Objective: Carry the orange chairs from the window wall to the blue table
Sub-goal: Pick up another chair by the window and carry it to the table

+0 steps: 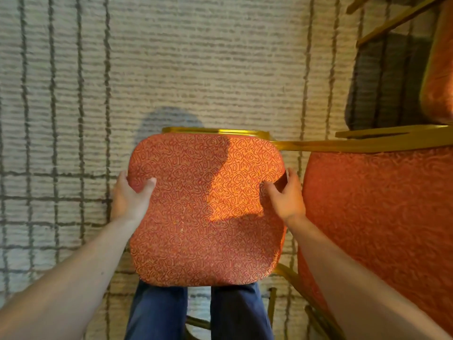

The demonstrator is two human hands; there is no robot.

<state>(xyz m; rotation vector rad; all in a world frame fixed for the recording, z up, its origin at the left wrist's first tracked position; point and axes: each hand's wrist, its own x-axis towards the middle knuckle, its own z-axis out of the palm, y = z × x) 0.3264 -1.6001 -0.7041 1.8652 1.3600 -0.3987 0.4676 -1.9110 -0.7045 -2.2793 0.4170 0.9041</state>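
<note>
Gripping the chair (206, 209) by its edges, left hand (130, 196) and right hand (286, 197) are risking snagging the next chair (380, 217) alongside.

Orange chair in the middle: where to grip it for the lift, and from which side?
Take the orange chair by the two side edges of its padded seat, coming in from both sides, as the left hand and right hand do: thumbs on top, fingers round the rim. The seat is wide and its side rims are free. The neighbouring chair crowds the right side.
</note>
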